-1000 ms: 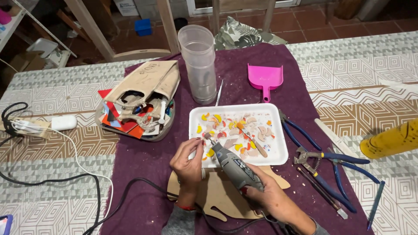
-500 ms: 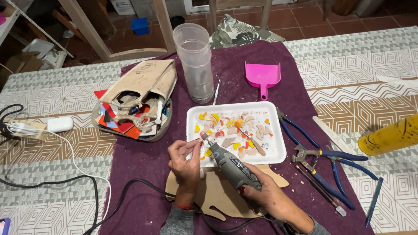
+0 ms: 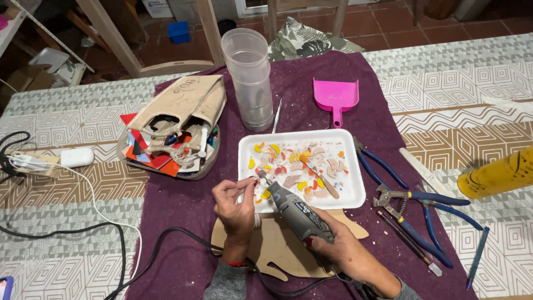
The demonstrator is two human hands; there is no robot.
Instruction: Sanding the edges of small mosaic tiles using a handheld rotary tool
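— What have your hands got?

— My right hand (image 3: 344, 253) is wrapped tight around the grey rotary tool (image 3: 297, 214); my left hand (image 3: 236, 205) has its fingers (image 3: 244, 186) pinched on a small tile piece (image 3: 256, 176) at the tool's tip, over the white tray (image 3: 355, 194).

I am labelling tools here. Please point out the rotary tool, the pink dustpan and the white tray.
rotary tool (image 3: 297, 213), head view, middle of its grey body.
pink dustpan (image 3: 336, 94), head view, its flat scoop.
white tray (image 3: 358, 183), head view, right rim.

Pink dustpan (image 3: 336, 95), white tray (image 3: 355, 191), purple cloth (image 3: 183, 194), grey tool (image 3: 297, 214)
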